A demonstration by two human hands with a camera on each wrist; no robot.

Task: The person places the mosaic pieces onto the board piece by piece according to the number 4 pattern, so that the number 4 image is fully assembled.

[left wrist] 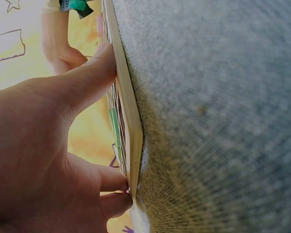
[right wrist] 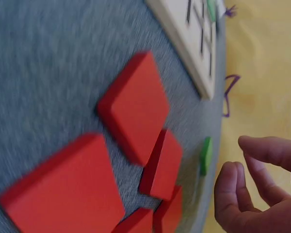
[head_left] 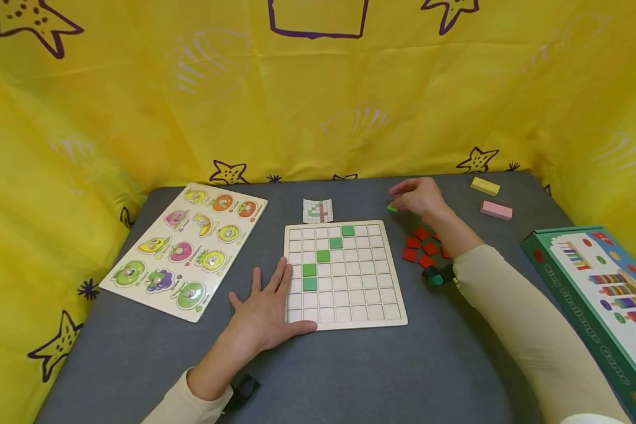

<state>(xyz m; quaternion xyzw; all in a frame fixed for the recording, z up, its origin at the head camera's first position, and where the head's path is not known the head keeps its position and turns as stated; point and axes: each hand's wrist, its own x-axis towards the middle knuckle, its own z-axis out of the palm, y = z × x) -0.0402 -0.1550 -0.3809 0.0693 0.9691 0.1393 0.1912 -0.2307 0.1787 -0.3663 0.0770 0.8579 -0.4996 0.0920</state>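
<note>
A white wooden grid board (head_left: 350,323) lies mid-table with several green tiles (head_left: 323,255) set in a diagonal line. My left hand (head_left: 267,306) lies flat against the board's lower left corner, fingers straight, the thumb (left wrist: 92,73) pressing on the board's edge (left wrist: 128,111). My right hand (head_left: 418,195) hovers beyond the board's far right corner, over a single green tile (head_left: 392,207) lying on the grey cloth. In the right wrist view its loosely curled fingers (right wrist: 262,145) stand just clear of that green tile (right wrist: 206,154) and hold nothing. Several red tiles (head_left: 421,244) lie under the right forearm.
A small pattern card (head_left: 318,211) lies behind the board. A fruit peg puzzle (head_left: 188,247) sits at the left. A yellow block (head_left: 484,186) and a pink block (head_left: 496,210) lie at the far right, and a green game box (head_left: 599,288) lines the right edge. Yellow cloth walls surround the table.
</note>
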